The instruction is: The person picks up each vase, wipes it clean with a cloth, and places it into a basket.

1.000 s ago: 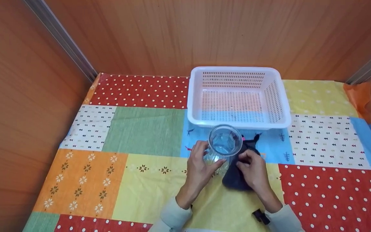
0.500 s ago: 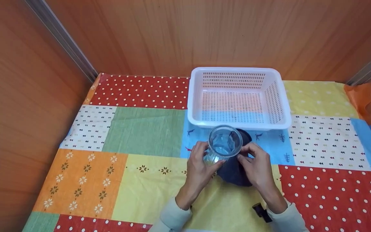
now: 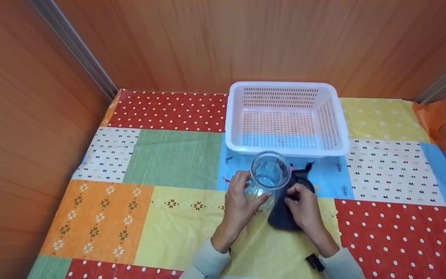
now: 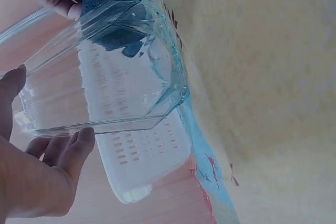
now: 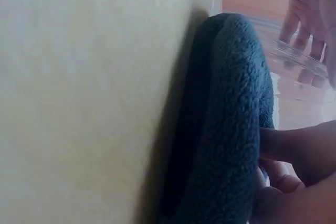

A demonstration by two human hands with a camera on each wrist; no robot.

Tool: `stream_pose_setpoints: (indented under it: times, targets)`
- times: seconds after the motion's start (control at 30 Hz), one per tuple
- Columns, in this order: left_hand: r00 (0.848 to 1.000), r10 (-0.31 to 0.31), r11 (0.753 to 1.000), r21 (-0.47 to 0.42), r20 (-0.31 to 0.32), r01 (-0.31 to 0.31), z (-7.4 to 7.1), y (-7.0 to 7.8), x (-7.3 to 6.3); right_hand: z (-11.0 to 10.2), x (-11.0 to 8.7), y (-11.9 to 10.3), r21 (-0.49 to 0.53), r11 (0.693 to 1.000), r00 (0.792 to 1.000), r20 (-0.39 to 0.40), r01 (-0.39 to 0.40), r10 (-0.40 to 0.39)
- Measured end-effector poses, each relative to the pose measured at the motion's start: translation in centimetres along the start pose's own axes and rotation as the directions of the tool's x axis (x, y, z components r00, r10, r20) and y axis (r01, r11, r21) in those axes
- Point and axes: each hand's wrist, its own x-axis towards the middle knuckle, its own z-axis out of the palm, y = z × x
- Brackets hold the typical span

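My left hand [image 3: 238, 203] grips a clear faceted glass jar [image 3: 270, 170] by its side, thumb on the near face and fingers round the left. In the left wrist view the glass jar [image 4: 121, 82] has its thick base close over the tablecloth. My right hand [image 3: 304, 205] pinches a dark blue fluffy cloth [image 3: 283, 217] against the jar's right side. A loop and a small pink tag show at the cloth's far end. From the right wrist, the folded cloth [image 5: 231, 114] hides part of the jar, and the thumb and fingers press into it.
A white perforated plastic basket [image 3: 287, 149] stands just beyond the jar, against the wooden back wall [image 3: 261, 42]. A patchwork tablecloth [image 3: 184, 224] covers the table. Wooden panels [image 3: 29, 128] rise at the left and right sides.
Half a second ago the cloth reached farther up behind the jar's right side. My right hand has drawn it back toward me, as it lay one second ago. The left hand and jar stay put.
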Motion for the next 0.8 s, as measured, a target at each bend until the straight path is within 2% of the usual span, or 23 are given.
stream_pose_setpoints:
  times: [0.17,0.37,0.5,0.63,0.8]
  targets:
    - [1.0,-0.007,1.0,0.002,0.012,0.007,0.1,0.0,-0.2,-0.3,-0.4,-1.0,0.018,1.0,1.0,-0.019,-0.019,0.02]
    - [1.0,0.011,1.0,-0.001,-0.008,-0.011,0.1,-0.1,-0.1,-1.7,0.0,-4.2,0.106,0.994,0.999,-0.042,-0.015,0.019]
    - [1.0,-0.005,1.0,0.0,0.002,0.005,0.1,-0.1,0.0,-2.6,0.4,-5.9,0.149,0.989,0.999,-0.034,-0.021,0.026]
    - [1.0,-0.015,1.0,0.005,0.01,0.015,0.0,0.0,0.0,-2.6,0.4,-6.0,0.127,0.991,0.999,-0.017,-0.031,0.033]
    - [1.0,-0.002,1.0,0.009,0.0,0.002,0.0,0.0,0.0,-1.7,0.4,-4.0,0.062,0.998,1.0,-0.011,0.003,-0.002]
